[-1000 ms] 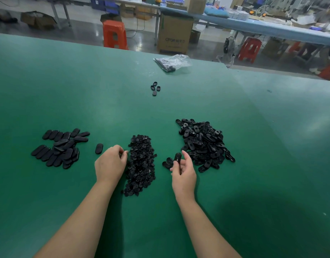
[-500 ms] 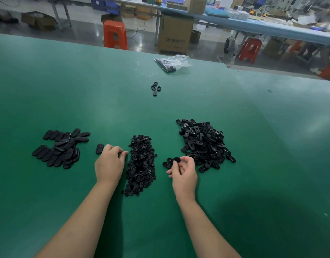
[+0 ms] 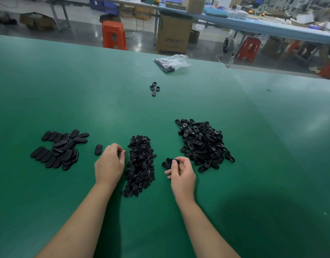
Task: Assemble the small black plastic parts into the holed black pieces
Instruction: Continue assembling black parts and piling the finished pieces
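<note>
Pinching one holed black piece point(image 3: 174, 162) at the fingertips, the right hand point(image 3: 182, 174) holds it just above the green counter point(image 3: 86, 90), between the two heaps of stock. The heap of holed black pieces point(image 3: 204, 144) lies just to its right, with a couple of loose ones point(image 3: 166, 164) touching the counter under the fingers. To its left runs a long narrow heap of small black parts point(image 3: 141, 166). The left hand point(image 3: 109, 163) rests at that heap's left edge with its fingers curled inward; whether it grips a small part I cannot tell, since the fingertips are turned away from view. One finished oval piece point(image 3: 98, 149) lies alone just beside that hand, and a pile of similar ovals point(image 3: 60, 148) sits farther left.

Open green surface stretches all around: wide to the left, the right and toward the person. Farther back four stray pieces point(image 3: 154, 88) lie together, and near the far edge sits a clear plastic bag point(image 3: 172, 62) whose dark contents are hard to make out. Beyond the edge stand an orange stool point(image 3: 114, 34) and a cardboard box point(image 3: 174, 32). Both forearms are cut off by the bottom of the view.
</note>
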{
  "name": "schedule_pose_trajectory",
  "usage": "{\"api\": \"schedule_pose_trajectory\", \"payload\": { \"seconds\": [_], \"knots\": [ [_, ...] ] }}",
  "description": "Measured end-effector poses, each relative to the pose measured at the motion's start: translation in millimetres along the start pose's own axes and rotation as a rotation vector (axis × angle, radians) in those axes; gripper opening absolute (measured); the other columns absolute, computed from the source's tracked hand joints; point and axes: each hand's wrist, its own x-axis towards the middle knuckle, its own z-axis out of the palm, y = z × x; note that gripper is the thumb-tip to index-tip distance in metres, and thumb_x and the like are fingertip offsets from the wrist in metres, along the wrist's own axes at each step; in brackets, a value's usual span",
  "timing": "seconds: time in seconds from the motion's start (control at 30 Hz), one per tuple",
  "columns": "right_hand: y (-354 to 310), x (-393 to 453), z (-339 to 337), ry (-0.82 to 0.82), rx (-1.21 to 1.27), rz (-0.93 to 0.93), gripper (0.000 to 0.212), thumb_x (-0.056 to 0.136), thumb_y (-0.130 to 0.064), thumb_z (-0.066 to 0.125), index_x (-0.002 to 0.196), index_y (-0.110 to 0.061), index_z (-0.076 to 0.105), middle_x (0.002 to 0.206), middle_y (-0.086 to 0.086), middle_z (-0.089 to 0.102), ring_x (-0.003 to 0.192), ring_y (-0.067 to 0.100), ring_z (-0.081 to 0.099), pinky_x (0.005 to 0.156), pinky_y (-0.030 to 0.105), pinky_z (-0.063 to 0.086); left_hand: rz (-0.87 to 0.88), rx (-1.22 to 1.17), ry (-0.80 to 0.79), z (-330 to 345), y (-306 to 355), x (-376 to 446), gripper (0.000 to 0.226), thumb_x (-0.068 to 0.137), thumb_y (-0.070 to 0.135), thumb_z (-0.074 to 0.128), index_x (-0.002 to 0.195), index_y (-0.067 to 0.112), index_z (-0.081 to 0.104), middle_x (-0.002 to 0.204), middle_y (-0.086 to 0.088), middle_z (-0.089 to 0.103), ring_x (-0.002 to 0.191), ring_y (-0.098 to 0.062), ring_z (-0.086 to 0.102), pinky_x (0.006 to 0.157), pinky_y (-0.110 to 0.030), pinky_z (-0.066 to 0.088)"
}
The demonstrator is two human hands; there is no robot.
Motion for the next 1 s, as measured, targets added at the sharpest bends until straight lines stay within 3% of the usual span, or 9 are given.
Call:
{"api": "schedule_pose_trajectory", "payload": {
  "seconds": [0.13, 0.2, 0.3, 0.53, 0.8, 1.0],
  "knots": [
    [0.0, -0.3, -0.3, -0.007, -0.022, -0.020, 0.010, 0.102, -0.021, 0.059, 0.097, -0.029, 0.061, 0.085, -0.001, 0.071, 0.072, 0.007, 0.071, 0.060, 0.028, 0.059, -0.011, -0.054, 0.015, -0.6, -2.0, -1.0, 0.015, 0.100, 0.027, 0.057, 0.087, 0.022, 0.051, 0.069, 0.009, 0.056, 0.055, -0.008, 0.051, 0.049, -0.029, 0.034],
    [0.8, 0.2, -0.3, -0.009, -0.043, -0.020, 0.009, 0.101, -0.023, 0.060, 0.097, -0.031, 0.061, 0.092, 0.003, 0.070, 0.069, 0.006, 0.070, 0.060, 0.026, 0.057, -0.005, -0.054, 0.005, -0.4, -2.1, -0.9, 0.014, 0.099, 0.026, 0.058, 0.087, 0.022, 0.052, 0.072, 0.009, 0.057, 0.058, -0.009, 0.053, 0.051, -0.029, 0.038],
    [1.6, 0.8, 0.5, -0.011, -0.056, -0.009, 0.011, 0.101, -0.023, 0.061, 0.094, -0.031, 0.060, 0.085, 0.000, 0.071, 0.063, 0.007, 0.068, 0.056, 0.022, 0.052, 0.005, -0.052, 0.006, -0.3, -1.8, 0.0, 0.012, 0.097, 0.024, 0.062, 0.087, 0.020, 0.056, 0.079, 0.008, 0.057, 0.064, -0.012, 0.054, 0.053, -0.029, 0.039],
    [0.5, 1.4, 1.4, -0.047, -0.076, -0.012, 0.019, 0.100, -0.019, 0.063, 0.098, -0.037, 0.059, 0.084, -0.005, 0.071, 0.065, 0.007, 0.068, 0.063, 0.026, 0.057, 0.020, -0.136, 0.014, -0.8, -4.6, 2.8, 0.008, 0.095, 0.016, 0.065, 0.099, 0.012, 0.071, 0.094, -0.001, 0.067, 0.077, -0.014, 0.056, 0.066, -0.031, 0.047],
    [-3.1, 0.1, -0.6, -0.094, -0.039, 0.018, 0.009, 0.102, -0.014, 0.059, 0.096, -0.020, 0.055, 0.086, -0.007, 0.075, 0.066, 0.010, 0.071, 0.059, 0.025, 0.054, -0.135, -0.297, -0.011, -2.4, -8.5, 7.1, 0.024, 0.094, 0.012, 0.063, 0.113, 0.022, 0.073, 0.096, 0.004, 0.074, 0.062, -0.014, 0.063, 0.057, -0.024, 0.049],
    [-5.2, -8.8, 4.4, -0.248, -0.025, -0.022, 0.014, 0.104, -0.015, 0.054, 0.110, -0.027, 0.054, 0.095, -0.014, 0.074, 0.068, 0.014, 0.070, 0.061, 0.025, 0.057, -0.214, -0.411, -0.026, -3.8, -7.8, 8.5, 0.017, 0.093, 0.020, 0.065, 0.100, 0.031, 0.076, 0.074, 0.012, 0.070, 0.045, -0.018, 0.051, 0.045, -0.026, 0.043]
  ]
}}
